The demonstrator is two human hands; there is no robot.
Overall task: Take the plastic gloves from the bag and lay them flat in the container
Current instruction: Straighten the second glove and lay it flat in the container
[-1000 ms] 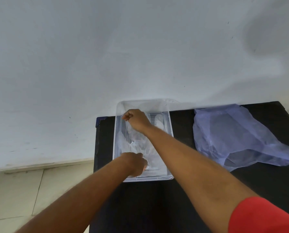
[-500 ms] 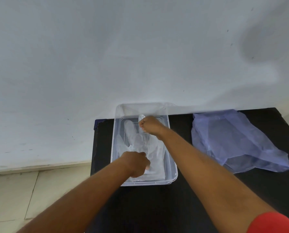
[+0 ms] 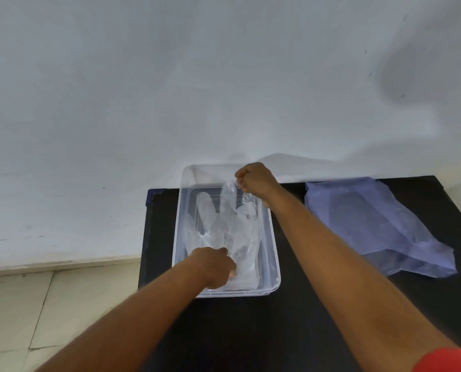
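Note:
A clear plastic glove lies spread inside the clear rectangular container, its fingers pointing to the far end. My left hand presses and pinches the glove's cuff at the near end of the container. My right hand is closed on the tip of one glove finger at the far right corner, holding it stretched and slightly lifted. The pale purple plastic bag lies crumpled on the table to the right, apart from both hands.
The container and bag rest on a small black table pushed against a white wall. The table's left edge drops to a tiled floor.
My right hand has moved from the far left of the container to its far right corner, pulling glove fingers out straight. The glove now lies more spread. My left hand stayed on the cuff.

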